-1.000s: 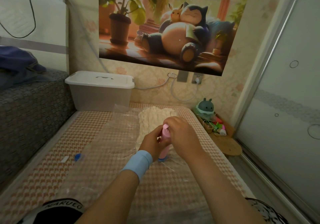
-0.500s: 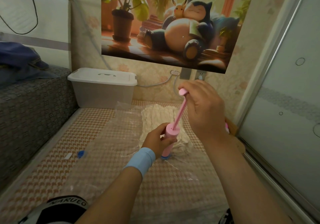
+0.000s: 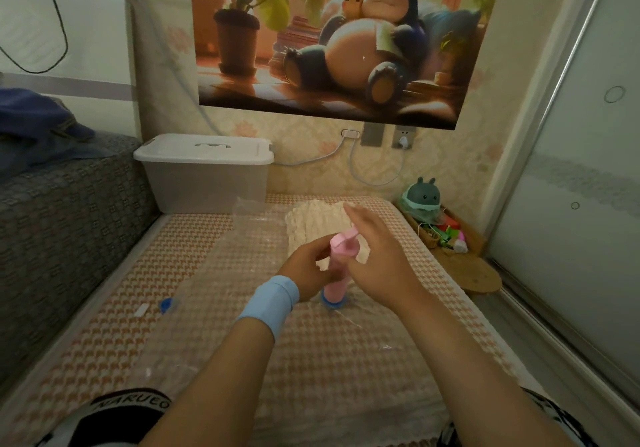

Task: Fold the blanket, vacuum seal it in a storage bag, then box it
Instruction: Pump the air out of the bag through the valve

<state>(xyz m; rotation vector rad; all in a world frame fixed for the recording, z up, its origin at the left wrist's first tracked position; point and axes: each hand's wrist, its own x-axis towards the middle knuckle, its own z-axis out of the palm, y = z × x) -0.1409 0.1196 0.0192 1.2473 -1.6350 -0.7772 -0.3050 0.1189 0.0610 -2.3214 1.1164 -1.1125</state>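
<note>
A cream knitted blanket (image 3: 317,225) lies folded inside a clear vacuum bag (image 3: 214,273) spread on the checked mat. A pink hand pump (image 3: 334,282) stands upright on the bag's blue valve (image 3: 332,304). My left hand (image 3: 304,268), with a blue wristband, grips the pump's barrel. At the top of the barrel my right hand (image 3: 377,259) holds the pump's handle (image 3: 341,239), which is pushed down. The plunger rod is hidden inside the barrel.
A grey storage box with a white lid (image 3: 204,169) stands shut at the back against the wall. A small blue cap (image 3: 166,304) and a white clip (image 3: 142,310) lie left on the mat. A sofa (image 3: 62,225) borders the left, a toy basket (image 3: 436,228) the right.
Half a second ago my right hand had the handle pulled up with the rod showing. Now it has pushed the handle back down onto the barrel. My left hand kept its grip.
</note>
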